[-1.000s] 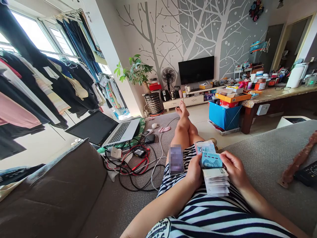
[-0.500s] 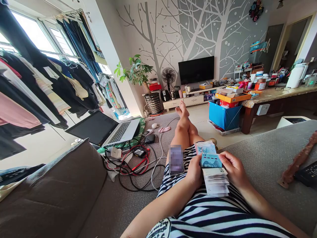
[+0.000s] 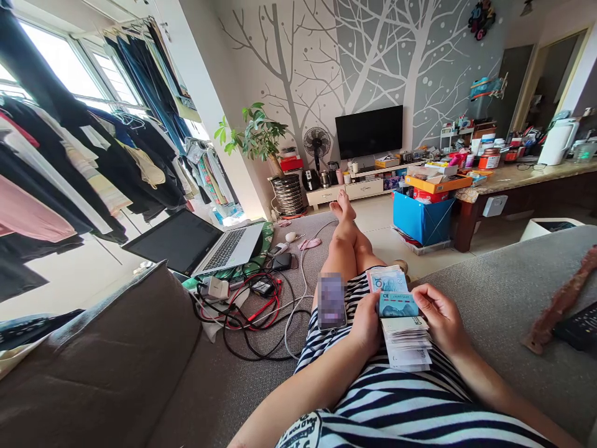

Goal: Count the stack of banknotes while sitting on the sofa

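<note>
A stack of banknotes (image 3: 405, 348) is bent over, its lower ends fanned out above my striped lap. My left hand (image 3: 366, 325) is closed around the left side of this stack. At the right edge, my right hand (image 3: 438, 314) pinches a blue-green banknote (image 3: 398, 305) between thumb and fingers. More banknotes (image 3: 388, 278), pinkish and blue with a 10 showing, lie just beyond on the lap. To the left of my left hand, a phone (image 3: 332, 305) with a blurred screen rests on my thigh.
An open laptop (image 3: 226, 249) sits to the left on the sofa (image 3: 261, 386), near tangled cables (image 3: 252, 317) and a black power bank (image 3: 282, 261). A remote control (image 3: 581, 326) lies at the right. Farther off are a blue bin (image 3: 422, 218) and a cluttered table (image 3: 508, 177).
The blue-green note between my hands has bent slightly, its top edge tilting. My hands stay in nearly the same place, and the rest looks the same.
</note>
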Available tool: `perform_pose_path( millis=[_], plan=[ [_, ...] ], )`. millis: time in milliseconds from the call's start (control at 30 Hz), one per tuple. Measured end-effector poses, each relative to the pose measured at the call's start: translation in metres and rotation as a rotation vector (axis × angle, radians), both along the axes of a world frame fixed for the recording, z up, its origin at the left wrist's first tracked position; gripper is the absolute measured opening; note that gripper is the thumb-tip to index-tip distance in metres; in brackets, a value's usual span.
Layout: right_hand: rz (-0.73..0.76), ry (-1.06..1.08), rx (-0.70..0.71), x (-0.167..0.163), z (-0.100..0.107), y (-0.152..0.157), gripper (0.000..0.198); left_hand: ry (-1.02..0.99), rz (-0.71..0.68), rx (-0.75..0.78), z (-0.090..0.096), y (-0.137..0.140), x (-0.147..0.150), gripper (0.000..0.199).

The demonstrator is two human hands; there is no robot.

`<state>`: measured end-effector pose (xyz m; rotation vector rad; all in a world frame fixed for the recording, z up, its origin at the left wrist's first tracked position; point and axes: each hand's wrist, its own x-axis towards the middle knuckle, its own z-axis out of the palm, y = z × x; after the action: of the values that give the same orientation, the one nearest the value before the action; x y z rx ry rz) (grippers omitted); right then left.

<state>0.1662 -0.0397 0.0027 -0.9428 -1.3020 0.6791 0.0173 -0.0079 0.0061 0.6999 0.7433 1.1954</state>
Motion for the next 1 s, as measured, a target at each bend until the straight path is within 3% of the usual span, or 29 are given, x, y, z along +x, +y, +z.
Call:
perform_pose_path(
  millis=[267, 567, 1000],
  plan=[
    [0.111, 0.033, 0.089, 0.001, -0.004, -0.002, 0.053, -0.069, 0.000, -0.028, -0.004, 0.001, 0.000, 0.038],
    [-0.066, 0.004, -0.137, 0.001, -0.008, 0.013, 0.051, -0.077, -0.034, -0.037, 0.002, -0.003, -0.001, 0.039],
    [-0.025, -0.039, -0.073, -0.001, -0.003, 0.004, 0.050, -0.097, 0.000, -0.050, -0.006, 0.003, 0.003, 0.035]
  ],
)
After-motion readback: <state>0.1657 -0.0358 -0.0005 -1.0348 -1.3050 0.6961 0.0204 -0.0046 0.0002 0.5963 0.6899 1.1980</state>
